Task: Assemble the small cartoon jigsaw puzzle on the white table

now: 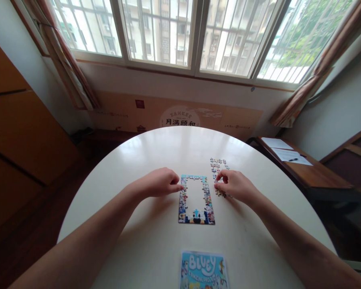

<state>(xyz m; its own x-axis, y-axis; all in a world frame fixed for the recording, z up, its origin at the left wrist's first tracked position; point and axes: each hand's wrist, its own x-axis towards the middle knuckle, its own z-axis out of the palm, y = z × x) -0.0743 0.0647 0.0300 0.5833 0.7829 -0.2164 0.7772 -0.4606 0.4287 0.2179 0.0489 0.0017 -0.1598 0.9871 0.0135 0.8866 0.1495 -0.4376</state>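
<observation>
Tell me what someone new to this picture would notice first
Probably the partly built jigsaw puzzle on the white table, its joined border surrounding a bare middle, with the left hand at its upper left side. Just right of it, the right hand is at a cluster of loose puzzle pieces. Nearest the viewer, a bright blue picture lettered BLUEY is cut off by the bottom edge.

hands (pixel 164 182): 2, bare | forearms (pixel 92 233): 2, bare, tapering toward narrower wrists (pixel 134 192)
</observation>
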